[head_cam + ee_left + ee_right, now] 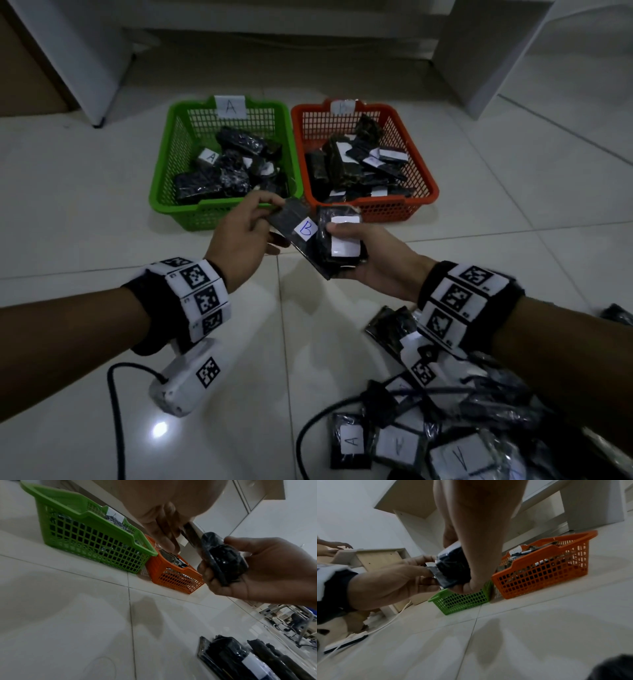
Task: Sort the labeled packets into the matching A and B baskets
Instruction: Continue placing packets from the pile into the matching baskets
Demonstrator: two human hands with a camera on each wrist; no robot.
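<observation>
The right hand was curled around a small stack of black packets, thumb pressed on the top one's white label, whose letter could not be read from the head view. The left hand pinched the far end of a packet marked B, which lay slanted against the stack's left side, so both hands were clamped on packets and nearly touching, just short of the baskets' near rims. The step in hand looked like peeling the B packet off the stack; done well, the left hand would keep its pinch on the packet's edge, draw it clear without dragging the next one along, then carry it toward one o'clock and release it low over the orange basket so it would not bounce out. The right thumb probably needed to hold the rest firm meanwhile. The green basket, tagged A on its far wall, sat at eleven o'clock and held a loose heap of black packets, one showing an A label. The orange basket, at one o'clock and touching the green one, was fuller, its packets piled at angles with several white labels showing; its own tag was too washed out to read. Unsorted packets, some marked A, lay on the tiled floor at five o'clock.
</observation>
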